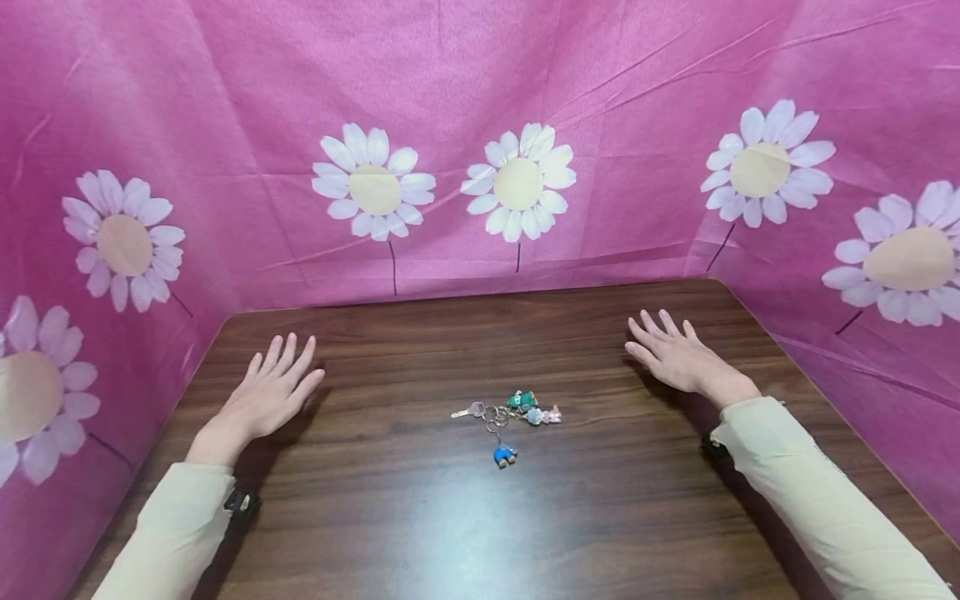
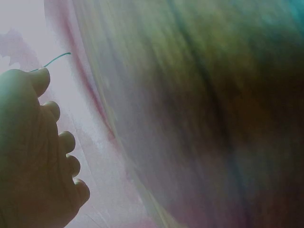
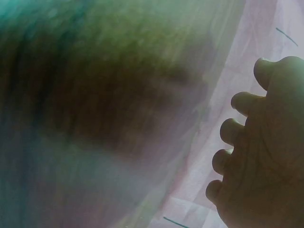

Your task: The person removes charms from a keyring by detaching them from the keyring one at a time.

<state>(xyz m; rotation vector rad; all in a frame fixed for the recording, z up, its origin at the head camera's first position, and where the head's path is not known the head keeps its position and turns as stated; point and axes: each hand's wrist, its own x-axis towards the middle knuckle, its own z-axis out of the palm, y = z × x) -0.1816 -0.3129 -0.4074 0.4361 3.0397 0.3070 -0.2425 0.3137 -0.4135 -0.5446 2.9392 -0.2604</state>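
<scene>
A bunch of keyrings lies on the brown wood-grain table [image 1: 360, 500], between my two hands and apart from both. It has a silver key [image 1: 468, 411], metal rings [image 1: 496, 416], a green figure charm [image 1: 522, 400], a pale blue and pink charm [image 1: 542, 416] and a blue figure charm [image 1: 505, 456]. To its left my left hand [image 1: 262, 396] is held palm down over the table, fingers spread and holding nothing. On the other side my right hand [image 1: 678, 358] is likewise spread and holds nothing. Both wrist views show the palms, the left [image 2: 33, 152] and the right [image 3: 266, 142], from below.
A pink cloth [image 1: 450, 75] with large white daisies hangs around the back and sides of the table. Black wrist straps show at the left cuff [image 1: 242, 502] and the right cuff [image 1: 712, 446]. A bright light reflection lies on the table's front middle.
</scene>
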